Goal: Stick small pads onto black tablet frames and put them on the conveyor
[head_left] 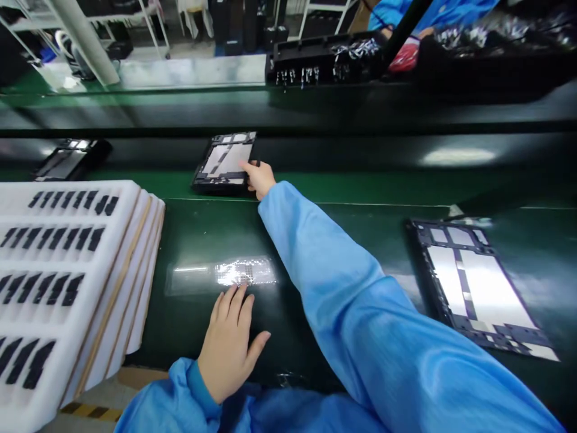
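Observation:
My right hand [260, 178] reaches far across and pinches the right edge of a black tablet frame [228, 157] with silver panels, which tilts over the dark conveyor strip. Whether its lower edge rests on anything, I cannot tell. My left hand [231, 340] lies flat on the green bench with fingers stretched, holding nothing. Just beyond its fingertips is a clear plastic strip [193, 279] with a shiny, glinting patch. A second tablet frame [480, 279], of the same kind, lies on the bench to the right, beneath no hand.
White foam trays [146, 240] are stacked at left, with rows of small black parts [54, 288] in the top one. Another black device [67, 159] sits on the conveyor at far left. Black bins [324, 57] stand across the line, near a co-worker's blue sleeve [433, 15].

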The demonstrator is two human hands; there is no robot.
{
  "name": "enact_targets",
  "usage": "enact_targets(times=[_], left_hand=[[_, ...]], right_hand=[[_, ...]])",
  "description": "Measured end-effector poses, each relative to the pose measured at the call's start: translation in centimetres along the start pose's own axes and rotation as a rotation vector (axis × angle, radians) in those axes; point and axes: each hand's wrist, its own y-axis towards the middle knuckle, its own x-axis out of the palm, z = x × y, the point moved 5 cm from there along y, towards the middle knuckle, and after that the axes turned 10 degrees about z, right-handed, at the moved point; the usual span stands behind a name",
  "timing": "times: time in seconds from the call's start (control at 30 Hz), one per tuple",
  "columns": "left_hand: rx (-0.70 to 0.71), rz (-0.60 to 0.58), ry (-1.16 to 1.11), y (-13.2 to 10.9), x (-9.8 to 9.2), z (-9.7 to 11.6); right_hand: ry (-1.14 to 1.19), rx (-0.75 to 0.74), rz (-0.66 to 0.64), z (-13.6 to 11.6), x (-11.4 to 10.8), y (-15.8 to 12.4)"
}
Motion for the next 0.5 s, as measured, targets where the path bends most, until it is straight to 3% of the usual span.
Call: enact_targets(times=[0.07,0.1,0.17,0.27,0.4,0.47,0.5], left_hand=[[0.002,-0.043,-0.006,0.8,0.2,0.6],[0.010,-0.072,-0.024,1.6,0.6,1.2],[0.039,-0.139,-0.087,4.0,2.1,2.9],[0.092,-0.236,-0.212,9.5,6.4,7.4],[0.043,-0.272,-0.308,16.8,13.0,15.9],[-0.005,-0.282,-0.342,18.9,15.4,20.1],[-0.020,-0.291,-0.364,19.4,16.3,21.9]], right_hand=[[-0.071,-0.030,-0.009,-0.8,-0.8,0.5],[-0.107,-0.044,-0.016,-1.0,-2.4,0.2],[-0.185,-0.061,-0.040,-1.0,-8.0,-1.5],[-0.343,-0.065,-0.002,-0.1,-21.7,-5.9],[-0.580,-0.060,0.456,2.1,-42.6,-13.3],[-0.664,-0.007,0.576,4.4,-49.1,-16.6],[-0.680,0.014,0.591,5.8,-50.9,-17.8]])
